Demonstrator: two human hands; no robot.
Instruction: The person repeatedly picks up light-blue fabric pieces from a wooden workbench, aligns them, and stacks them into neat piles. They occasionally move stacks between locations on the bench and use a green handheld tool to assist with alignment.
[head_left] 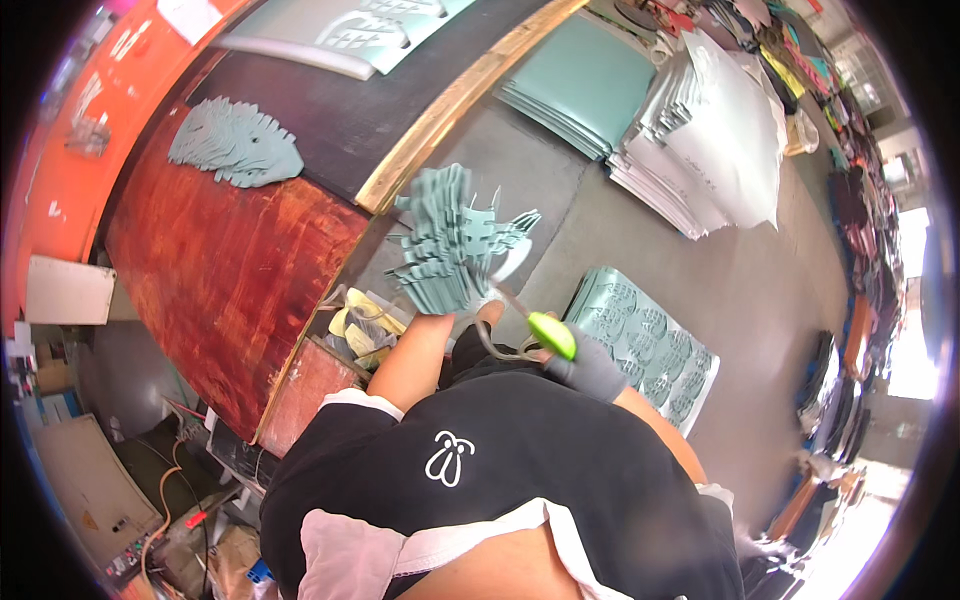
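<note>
My left hand point(432, 322) is mostly hidden behind a thick bundle of cut teal sheet pieces point(440, 245) with notched edges. The bundle is held up over the floor, its pieces fanned out and partly blurred. To its right, my right hand point(592, 372), in a grey glove, grips a tool with a bright green handle point(552, 335). A thin shaft runs from that handle toward the bundle; its tip is too blurred to make out. On the reddish table lies a similar fanned pile of teal pieces point(237, 143).
A reddish wooden table point(230, 260) stands at the left, with a black board point(310, 125) and a wooden rail point(470, 95) beyond. Stamped teal sheets point(640, 345) lie right of me. Plain teal sheets point(580, 80) and white sheets point(700, 140) are stacked farther off.
</note>
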